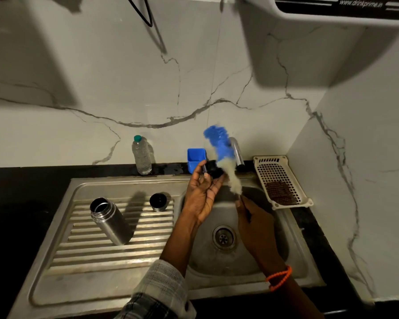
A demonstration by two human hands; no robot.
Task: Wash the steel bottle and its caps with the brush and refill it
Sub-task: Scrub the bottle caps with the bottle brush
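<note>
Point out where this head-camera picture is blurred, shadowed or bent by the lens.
Head view: the brush is smeared by motion blur, its blue and white bristles streaked; the steel bottle is sharp and casts a shadow across the drainboard; broad dark shadows lie on the marble wall; wide-angle distortion bows the counter edge and tilts the sink; overall light is dim.

The bottle brush (221, 155) at centre frame is smeared by motion blur, its bristles hiding part of the black cap (213, 169) and the tap (237, 153) behind, while the water purifier (332, 10) is cut off at the upper right.
</note>
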